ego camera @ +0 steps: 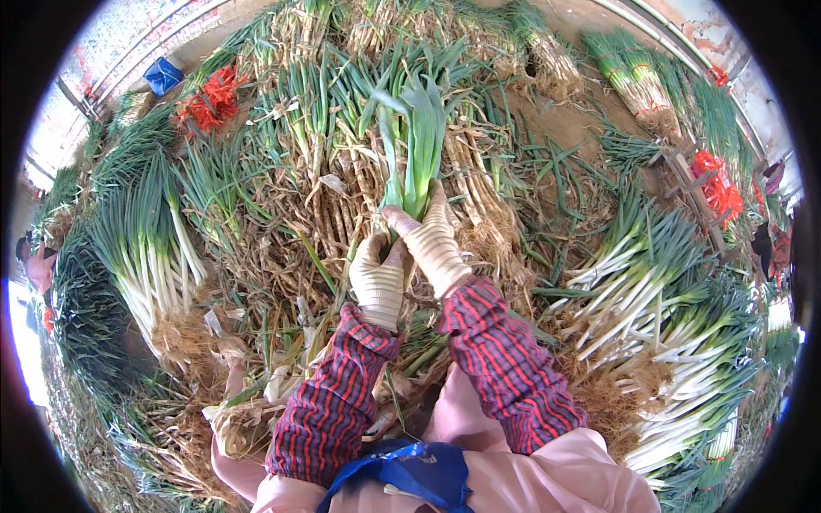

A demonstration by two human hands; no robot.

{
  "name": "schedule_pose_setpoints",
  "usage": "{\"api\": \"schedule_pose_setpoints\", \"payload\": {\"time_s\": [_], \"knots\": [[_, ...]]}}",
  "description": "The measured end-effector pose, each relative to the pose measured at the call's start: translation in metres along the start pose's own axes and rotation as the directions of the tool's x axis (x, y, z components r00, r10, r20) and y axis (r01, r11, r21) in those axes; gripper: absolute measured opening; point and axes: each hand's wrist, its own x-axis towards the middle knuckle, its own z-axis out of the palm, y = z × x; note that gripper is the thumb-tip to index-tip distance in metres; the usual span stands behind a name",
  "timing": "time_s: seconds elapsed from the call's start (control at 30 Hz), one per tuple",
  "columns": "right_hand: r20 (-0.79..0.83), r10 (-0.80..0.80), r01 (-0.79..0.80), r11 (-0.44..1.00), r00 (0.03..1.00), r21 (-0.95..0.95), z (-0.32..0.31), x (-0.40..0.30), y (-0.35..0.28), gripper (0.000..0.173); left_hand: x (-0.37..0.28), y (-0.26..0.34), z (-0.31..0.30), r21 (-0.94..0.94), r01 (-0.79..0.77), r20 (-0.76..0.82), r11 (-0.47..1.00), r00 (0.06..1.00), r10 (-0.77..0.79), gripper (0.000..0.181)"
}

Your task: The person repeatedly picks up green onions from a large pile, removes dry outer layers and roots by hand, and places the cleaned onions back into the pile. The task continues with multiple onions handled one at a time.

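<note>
A large green onion (pixel 420 154) stands out in front of me, its broad green leaves pointing away. My right hand (pixel 435 247), in a striped knit glove, grips it where the leaves join the stem. Just below and to the left, my left hand (pixel 377 279), gloved the same way, is closed on the lower part of the onion. The fingers hide most of the stem there. Beyond both hands lies a thick pile of untrimmed green onions (pixel 327 199) with dry brown outer leaves.
White-stemmed onions lie in a left heap (pixel 144 256) and a right heap (pixel 667 359), roots towards me. Red ties (pixel 215 99) rest at the upper left, more red ties (pixel 715 186) on the right. Tied bundles (pixel 635 77) lie upper right. Dry peelings (pixel 240 426) gather by my legs.
</note>
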Motion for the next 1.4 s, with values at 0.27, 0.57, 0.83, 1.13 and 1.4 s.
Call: {"api": "schedule_pose_setpoints", "payload": {"time_s": [0.27, 0.57, 0.83, 1.13, 1.4], "knots": [[-0.182, -0.078, 0.125, 0.957, 0.98, 0.261, -0.012, 0.022, 0.005, 0.044, -0.041, 0.032, -0.02, 0.356, -0.122, 0.053, 0.927, 0.993, 0.11, 0.02], [-0.192, 0.06, 0.062, 0.817, 0.98, 0.573, -0.065, 0.046, -0.001, 0.029, -0.141, 0.048, -0.228, 0.908, 0.279, -0.045, 0.313, 0.806, -0.59, 0.032], [0.148, -0.099, -0.035, 0.708, 0.984, 0.705, -0.024, 0.013, -0.018, 0.055, -0.028, 0.11, -0.075, 0.841, -0.214, 0.273, 0.496, 0.961, -0.047, 0.05], [0.197, -0.076, -0.097, 0.667, 0.977, 0.739, -0.02, 0.001, -0.024, 0.039, 0.006, 0.061, 0.024, -0.133, 0.303, 0.335, 0.944, 0.91, -0.245, 0.032], [0.087, -0.077, -0.018, 0.642, 0.993, 0.767, -0.058, 0.03, -0.019, 0.046, -0.048, 0.033, -0.087, 0.789, 0.203, 0.233, 0.58, 0.774, -0.589, 0.034]]}}
